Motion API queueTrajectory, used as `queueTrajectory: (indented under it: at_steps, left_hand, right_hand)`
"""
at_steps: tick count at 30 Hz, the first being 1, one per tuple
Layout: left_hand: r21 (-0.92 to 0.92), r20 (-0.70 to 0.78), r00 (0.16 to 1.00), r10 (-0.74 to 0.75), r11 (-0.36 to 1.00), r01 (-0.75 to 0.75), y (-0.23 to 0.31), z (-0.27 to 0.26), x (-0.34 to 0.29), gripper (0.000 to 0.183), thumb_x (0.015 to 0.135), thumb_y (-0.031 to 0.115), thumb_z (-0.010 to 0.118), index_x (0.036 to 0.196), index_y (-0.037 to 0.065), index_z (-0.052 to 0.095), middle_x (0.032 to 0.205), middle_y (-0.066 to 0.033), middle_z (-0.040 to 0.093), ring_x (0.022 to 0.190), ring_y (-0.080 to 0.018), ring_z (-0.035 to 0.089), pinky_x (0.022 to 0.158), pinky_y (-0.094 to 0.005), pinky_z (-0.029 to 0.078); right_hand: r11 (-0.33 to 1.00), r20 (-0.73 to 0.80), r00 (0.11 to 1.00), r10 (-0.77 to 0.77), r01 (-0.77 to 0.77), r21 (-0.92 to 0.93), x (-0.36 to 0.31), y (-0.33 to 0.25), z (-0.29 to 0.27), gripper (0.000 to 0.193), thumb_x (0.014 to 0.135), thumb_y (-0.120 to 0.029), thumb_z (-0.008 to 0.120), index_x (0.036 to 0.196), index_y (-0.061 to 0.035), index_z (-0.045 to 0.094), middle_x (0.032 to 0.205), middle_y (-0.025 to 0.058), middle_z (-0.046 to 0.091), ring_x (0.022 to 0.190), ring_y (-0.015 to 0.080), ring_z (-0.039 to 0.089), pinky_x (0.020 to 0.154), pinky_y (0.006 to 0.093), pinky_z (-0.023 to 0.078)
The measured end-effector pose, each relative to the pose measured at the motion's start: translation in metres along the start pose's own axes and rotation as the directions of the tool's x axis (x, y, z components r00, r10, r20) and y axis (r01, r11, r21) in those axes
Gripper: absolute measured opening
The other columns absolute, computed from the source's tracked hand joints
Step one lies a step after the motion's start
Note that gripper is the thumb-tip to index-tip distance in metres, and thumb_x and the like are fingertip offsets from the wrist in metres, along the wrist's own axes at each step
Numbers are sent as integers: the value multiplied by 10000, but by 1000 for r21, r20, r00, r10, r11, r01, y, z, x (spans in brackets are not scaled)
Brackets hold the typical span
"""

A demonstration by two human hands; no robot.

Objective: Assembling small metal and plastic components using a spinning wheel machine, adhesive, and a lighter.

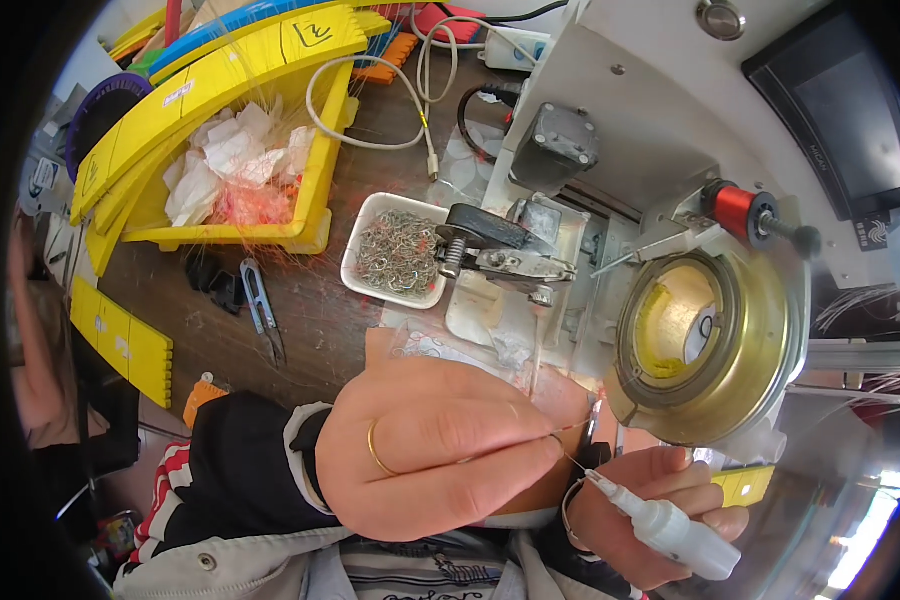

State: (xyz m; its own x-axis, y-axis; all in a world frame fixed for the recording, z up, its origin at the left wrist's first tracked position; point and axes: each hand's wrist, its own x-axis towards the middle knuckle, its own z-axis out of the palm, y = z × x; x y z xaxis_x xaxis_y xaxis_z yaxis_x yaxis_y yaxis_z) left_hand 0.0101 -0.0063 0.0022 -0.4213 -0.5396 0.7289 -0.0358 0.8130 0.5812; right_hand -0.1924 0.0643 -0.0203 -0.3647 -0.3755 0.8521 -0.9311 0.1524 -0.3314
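My left hand [435, 450], wearing a ring, is closed in a pinch at centre. From its fingertips runs a thin line [574, 462]; anything smaller in the pinch is hidden. My right hand [620, 510] is wrapped round a small white dropper bottle [685, 538], tilted with its narrow nozzle up toward the left fingertips. The nozzle tip sits close to the line; whether they touch I cannot tell. Just beyond both hands is a machine with a round brass-coloured housing [760, 370]. A white tray [354, 245] of small metal hooks [402, 252] stands left of its clamp arm [525, 262].
Blue-handled snips [258, 300] lie on the dark table [315, 330]. Behind them, a yellow bin [315, 225] holds crumpled paper and red strands, with yellow notched boards [220, 75] across it. The machine carries a red spool [735, 210] and a dark screen [840, 115]. Another person sits far left.
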Motion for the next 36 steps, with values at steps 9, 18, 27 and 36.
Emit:
queueTrajectory:
  at_steps: [9, 18, 27, 36]
  left_hand:
    - [50, -24, 999, 33, 998, -31, 0, 2, 2, 266, 730, -85, 799, 971, -33, 699, 1012, -161, 664, 805, -282, 697, 679, -326, 571]
    - [38, -12, 1000, 13, 999, -13, 1, 1, 2, 269, 737, -86, 797, 982, -31, 701, 1029, -152, 660, 840, -278, 693, 697, -319, 573]
    - [36, 13, 1000, 14, 999, -14, 1, -2, 2, 247, 759, -68, 782, 992, -36, 707, 1028, -150, 661, 853, -277, 692, 707, -318, 574]
    - [31, 4, 1000, 17, 999, -17, 0, -2, 3, 225, 772, -61, 770, 988, -45, 708, 1026, -150, 661, 853, -277, 691, 709, -320, 574]
  right_hand:
    - [254, 315, 717, -622, 565, -785, -14, 57, -5, 288, 971, -68, 505, 696, -35, 581, 635, 98, 553, 577, 249, 531, 508, 335, 456]
    - [814, -113, 990, -79, 129, 566, 12, -13, 29, 275, 1031, -104, 508, 825, -69, 330, 585, 35, 382, 458, 112, 446, 439, 228, 336]
    - [404, 62, 990, -129, -4, 915, 17, -2, 20, 260, 1047, -162, 460, 828, -56, 369, 592, 69, 481, 462, 151, 463, 461, 269, 405]
    - [-299, 498, 88, -862, 706, -642, 29, 75, -18, 418, 983, -66, 473, 566, -89, 486, 544, 68, 508, 520, 198, 562, 460, 289, 443]
